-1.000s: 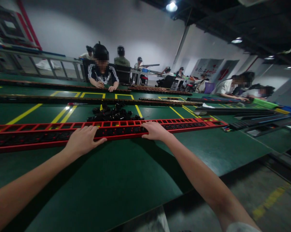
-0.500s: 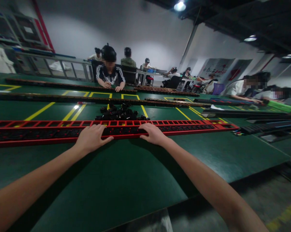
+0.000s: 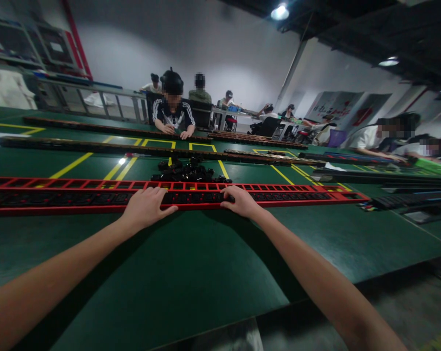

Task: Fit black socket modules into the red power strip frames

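A long red frame point(image 3: 347, 196) with a ladder-like far row lies across the green table in front of me. Square black inserts point(image 3: 77, 198) sit in a row along its near channel. My left hand point(image 3: 144, 207) rests over the frame left of centre, its fingers stretched across the channel and its thumb pointing right, apart from them. Right of centre, my right hand point(image 3: 241, 202) bends its fingers into the channel, with the thumb against the near rail. Its fingertips are partly hidden among the black inserts. Just behind the frame lies a pile of loose black parts point(image 3: 191, 170).
Long dark strips point(image 3: 132, 149) lie farther back, and more dark rails point(image 3: 418, 200) lie at the right. Yellow lines point(image 3: 72, 165) mark the green tabletop point(image 3: 191, 273). Across the table a person point(image 3: 173, 109) works with both hands; other people sit beyond and at the right.
The whole view has shifted slightly, so the scene sits a little farther right. My right hand is slightly farther along the frame to the right; the left stays on it.
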Tool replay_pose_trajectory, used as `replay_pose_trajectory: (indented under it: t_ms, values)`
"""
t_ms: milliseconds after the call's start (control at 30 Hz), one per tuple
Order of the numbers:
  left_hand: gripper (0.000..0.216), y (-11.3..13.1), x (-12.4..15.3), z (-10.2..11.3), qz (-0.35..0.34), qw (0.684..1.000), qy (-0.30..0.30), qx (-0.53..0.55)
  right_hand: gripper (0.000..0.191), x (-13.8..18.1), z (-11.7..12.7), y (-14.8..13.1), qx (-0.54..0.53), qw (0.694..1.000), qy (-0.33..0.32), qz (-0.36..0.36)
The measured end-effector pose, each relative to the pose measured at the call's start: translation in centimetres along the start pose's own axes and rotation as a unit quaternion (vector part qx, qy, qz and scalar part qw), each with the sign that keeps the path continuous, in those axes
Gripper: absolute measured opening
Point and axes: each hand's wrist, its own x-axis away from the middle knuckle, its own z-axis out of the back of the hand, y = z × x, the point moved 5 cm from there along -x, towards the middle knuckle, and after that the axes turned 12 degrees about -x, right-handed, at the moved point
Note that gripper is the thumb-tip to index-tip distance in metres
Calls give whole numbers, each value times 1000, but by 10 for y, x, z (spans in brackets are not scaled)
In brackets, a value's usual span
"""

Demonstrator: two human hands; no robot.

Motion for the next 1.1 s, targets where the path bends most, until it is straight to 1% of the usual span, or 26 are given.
replay_pose_trajectory:
  t_ms: [67,167,233,300,400,533,733,1100]
  values:
    - [73,0,0,1,5,1000,-3,-3,17,0,1,1,-5,1000,0,-2]
    - [73,1,0,2,10,1000,-6,-4,21,-1,2,5,-19,1000,7,-9]
    - [73,1,1,3,9,1000,-8,0,19,-1,1,6,-26,1000,7,-5]
    - [74,1,1,3,6,1000,-5,3,18,-1,0,6,-24,1000,5,1]
    - [74,0,1,2,3,1000,3,3,21,-1,1,4,-22,1000,8,-1]
    - [75,0,0,1,5,1000,-2,-3,21,-2,2,2,-25,1000,1,-4]
    - [76,1,0,1,7,1000,-8,0,20,-1,1,5,-19,1000,2,-4]
    - [75,-1,-1,-2,6,1000,10,-5,22,-3,-1,-1,12,1000,-4,-22]
